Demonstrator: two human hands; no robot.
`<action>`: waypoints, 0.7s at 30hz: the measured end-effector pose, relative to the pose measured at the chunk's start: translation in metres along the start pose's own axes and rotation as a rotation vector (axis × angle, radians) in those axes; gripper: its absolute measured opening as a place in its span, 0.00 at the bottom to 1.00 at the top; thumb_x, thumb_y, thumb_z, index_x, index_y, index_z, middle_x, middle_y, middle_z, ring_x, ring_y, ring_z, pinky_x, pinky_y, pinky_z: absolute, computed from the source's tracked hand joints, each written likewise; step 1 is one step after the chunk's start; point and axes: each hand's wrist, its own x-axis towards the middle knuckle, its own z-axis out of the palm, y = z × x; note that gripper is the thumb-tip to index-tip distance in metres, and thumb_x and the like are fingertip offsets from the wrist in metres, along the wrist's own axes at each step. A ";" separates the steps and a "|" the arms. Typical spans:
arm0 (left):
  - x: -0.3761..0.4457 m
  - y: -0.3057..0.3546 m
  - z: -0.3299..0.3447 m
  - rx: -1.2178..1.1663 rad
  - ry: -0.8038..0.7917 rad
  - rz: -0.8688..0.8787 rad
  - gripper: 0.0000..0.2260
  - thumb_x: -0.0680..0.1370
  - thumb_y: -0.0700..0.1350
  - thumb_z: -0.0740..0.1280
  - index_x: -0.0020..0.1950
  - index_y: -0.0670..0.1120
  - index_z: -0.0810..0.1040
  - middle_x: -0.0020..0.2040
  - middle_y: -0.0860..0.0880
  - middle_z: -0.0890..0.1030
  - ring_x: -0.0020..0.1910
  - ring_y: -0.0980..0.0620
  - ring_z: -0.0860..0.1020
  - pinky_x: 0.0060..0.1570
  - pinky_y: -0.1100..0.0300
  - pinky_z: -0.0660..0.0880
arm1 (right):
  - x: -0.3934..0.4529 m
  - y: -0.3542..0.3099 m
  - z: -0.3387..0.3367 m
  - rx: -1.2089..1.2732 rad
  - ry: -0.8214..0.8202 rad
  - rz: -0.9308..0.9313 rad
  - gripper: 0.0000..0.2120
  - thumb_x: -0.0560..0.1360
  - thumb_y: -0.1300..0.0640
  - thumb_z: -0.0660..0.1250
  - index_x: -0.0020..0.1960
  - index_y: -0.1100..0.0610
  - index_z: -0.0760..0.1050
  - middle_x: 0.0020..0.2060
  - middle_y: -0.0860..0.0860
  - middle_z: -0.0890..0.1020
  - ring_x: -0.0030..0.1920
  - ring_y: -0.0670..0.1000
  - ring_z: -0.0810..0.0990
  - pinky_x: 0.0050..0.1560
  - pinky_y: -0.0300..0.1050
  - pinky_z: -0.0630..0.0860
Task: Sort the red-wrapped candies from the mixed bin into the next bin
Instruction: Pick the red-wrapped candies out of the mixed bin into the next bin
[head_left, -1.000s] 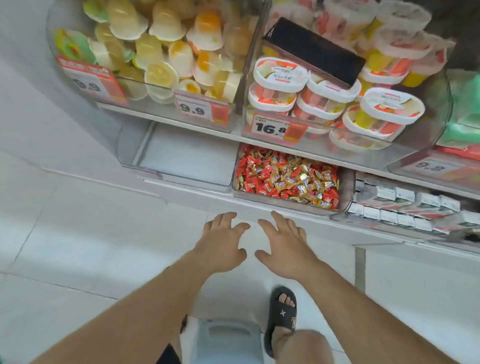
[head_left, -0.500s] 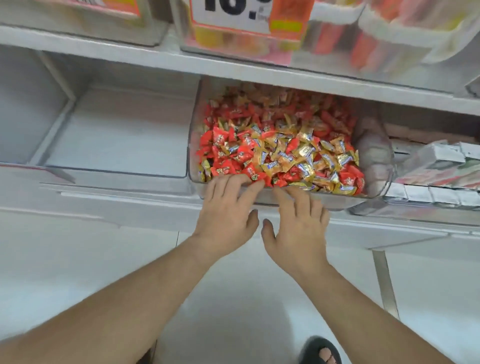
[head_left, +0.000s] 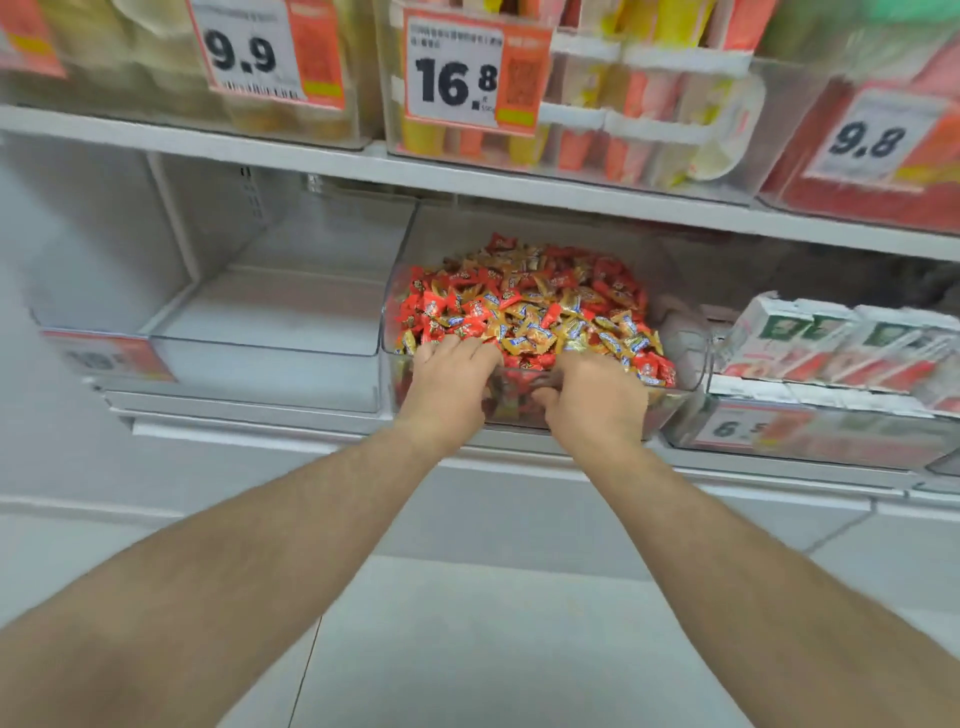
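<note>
Left hand: my fingers reach flat into the mixed bin, grasping nothing yet.
Right hand: curled at the rim; grasp unclear.
Technique: I pinch only red candies, then carry them to the empty bin.

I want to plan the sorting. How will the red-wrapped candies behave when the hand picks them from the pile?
The red-wrapped candies are small, so probably light. Their glossy wrappers may slip between fingers. Heaped loosely in the mixed bin, neighbours will likely shift.

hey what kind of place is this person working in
Most likely a shop's snack aisle. Printed price tags hang on the shelf fronts, clear bins hold bulk goods such as the mixed wrapped candies, and boxed packs are lined up beside them.
</note>
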 end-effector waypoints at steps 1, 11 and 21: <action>0.004 0.001 -0.006 -0.015 -0.008 -0.013 0.17 0.73 0.35 0.68 0.58 0.50 0.74 0.56 0.52 0.76 0.58 0.48 0.69 0.51 0.56 0.54 | 0.003 -0.001 -0.006 0.032 0.009 -0.003 0.13 0.73 0.45 0.71 0.50 0.53 0.79 0.48 0.51 0.82 0.52 0.56 0.78 0.43 0.47 0.67; -0.028 0.010 -0.022 -0.067 0.009 -0.020 0.13 0.77 0.39 0.66 0.60 0.50 0.74 0.60 0.53 0.76 0.61 0.50 0.68 0.57 0.57 0.54 | -0.032 -0.003 -0.019 0.080 0.052 0.008 0.13 0.73 0.44 0.71 0.50 0.53 0.80 0.47 0.50 0.81 0.51 0.54 0.78 0.43 0.45 0.67; -0.068 0.014 -0.024 -0.035 0.031 0.065 0.20 0.75 0.36 0.63 0.66 0.49 0.74 0.60 0.51 0.75 0.60 0.47 0.68 0.59 0.56 0.57 | -0.069 -0.002 -0.031 0.016 0.029 -0.010 0.11 0.77 0.47 0.65 0.52 0.53 0.80 0.49 0.50 0.82 0.53 0.54 0.77 0.46 0.46 0.67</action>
